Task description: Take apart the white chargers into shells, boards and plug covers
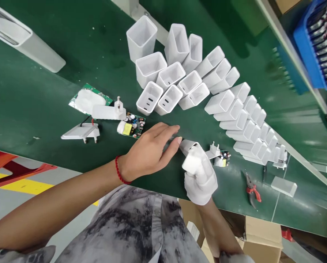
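Note:
My left hand (149,149), bare with a red cord at the wrist, has its fingers stretched out and apart. Its thumb tip is close to a greyish-white flap (187,145) by my right hand; whether they touch I cannot tell. A white glove covers my right hand (202,179), its fingers closed around a small white plastic piece (192,162). Just right of the glove lies a white plug part (214,150) with a small circuit board (222,159). Left of my left hand are another circuit board (132,126) and a white two-pin plug (119,109).
Several open white charger housings (149,98) stand in a curved band across the green table (103,47). Red-handled pliers (252,191) and a flat white piece (284,186) lie at the right. A blue bin (307,47) is at upper right; cardboard boxes (262,233) sit below the edge.

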Available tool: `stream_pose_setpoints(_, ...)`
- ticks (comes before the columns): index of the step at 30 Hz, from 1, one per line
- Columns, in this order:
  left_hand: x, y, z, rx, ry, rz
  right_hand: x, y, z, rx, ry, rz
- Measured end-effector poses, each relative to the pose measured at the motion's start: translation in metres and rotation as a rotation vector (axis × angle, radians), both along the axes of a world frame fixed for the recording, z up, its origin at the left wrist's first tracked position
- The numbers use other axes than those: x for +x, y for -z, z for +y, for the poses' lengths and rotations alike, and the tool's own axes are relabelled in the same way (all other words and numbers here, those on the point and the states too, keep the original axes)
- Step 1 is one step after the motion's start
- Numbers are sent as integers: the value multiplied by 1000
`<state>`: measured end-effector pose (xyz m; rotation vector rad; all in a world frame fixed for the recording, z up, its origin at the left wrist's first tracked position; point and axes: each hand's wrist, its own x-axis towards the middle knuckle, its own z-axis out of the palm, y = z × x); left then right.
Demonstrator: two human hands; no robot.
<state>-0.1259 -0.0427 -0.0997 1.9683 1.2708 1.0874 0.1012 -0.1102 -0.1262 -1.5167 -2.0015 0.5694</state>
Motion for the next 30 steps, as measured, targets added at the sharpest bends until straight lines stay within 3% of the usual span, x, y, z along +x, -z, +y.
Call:
stream_pose_setpoints(3,-1,-1,0,-45,33,-16,-13,-10,10,138,-96,110)
stream_pose_setpoints(6,-2,-8,-5,-157,161,-107,-23,-33,12,158,179,344)
stream_pose_setpoints(8,2,-17,-11,-210,291,-141,-26,-51,12,11,430,620)
stream_pose_setpoints(10,10,-27,-16,-225,372,-123,-27,-69,15,-235,567,923)
stream_pose_setpoints(13,27,-39,-19,-180,341,-85,-27,-85,22,-539,561,1227)
stream_pose_setpoints(15,38,-44,-18,-129,274,-84,-27,-88,27,-644,555,1330)
stream_pose_setpoints(19,49,-48,-15,-80,210,-83,-25,-86,30,-678,544,1385)
stream_pose_setpoints(24,52,-47,-14,-106,206,-92,-20,-81,31,-630,438,1260)
stream_pose_setpoints(28,52,-52,-14,-161,204,-125,-17,-77,30,-492,404,1100)
stream_pose_setpoints(30,51,-56,-13,-271,216,-187,-15,-73,25,-352,423,954)
